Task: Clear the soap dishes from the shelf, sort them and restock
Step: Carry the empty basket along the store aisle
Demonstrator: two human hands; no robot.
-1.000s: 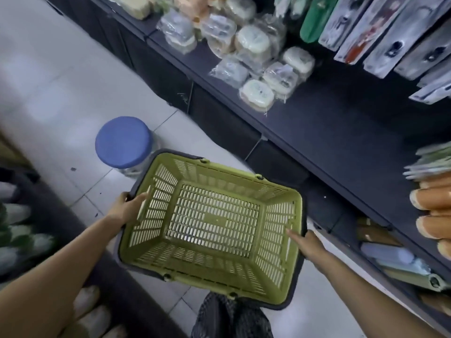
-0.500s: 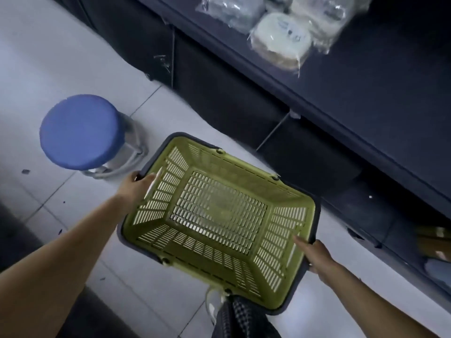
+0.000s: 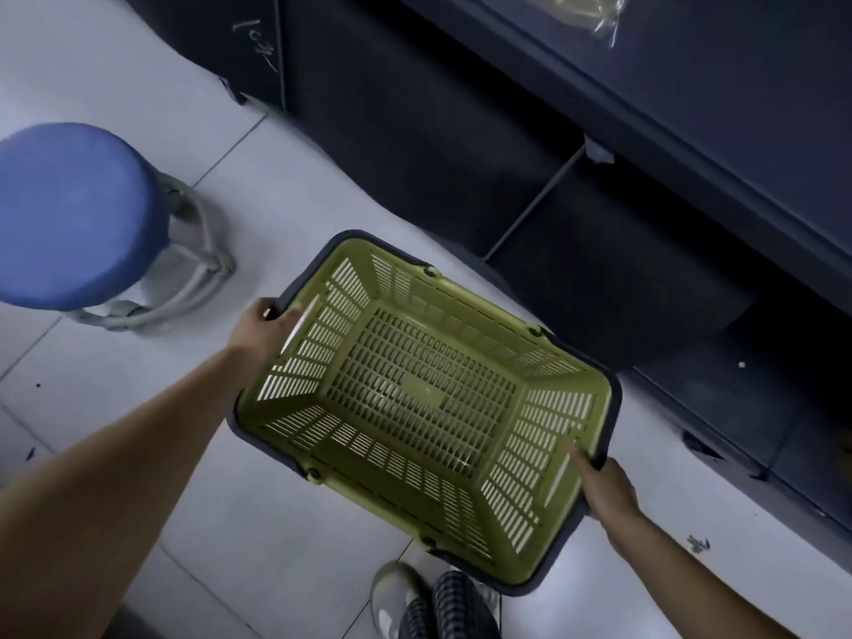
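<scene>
An olive-green slatted shopping basket [image 3: 560,417] with a dark rim hangs low over the white tiled floor, with nothing inside it. My left hand [image 3: 263,327] grips its left short rim. My right hand [image 3: 604,488] grips the right short rim, fingers hooked over the edge. At the top right, the corner of one clear-wrapped soap dish [image 3: 594,9] shows on the dark shelf [image 3: 691,85]; the other soap dishes are out of view.
A round blue stool [image 3: 69,214] on a grey metal frame stands on the floor to the left. The dark shelf unit's base panels [image 3: 415,131] run diagonally along the right. My shoe [image 3: 392,597] and patterned trouser leg show below the basket.
The basket has gone down toward the floor with both hands on its rims. My view has tipped downward, so the soap dishes have almost all slid out of the top of the picture.
</scene>
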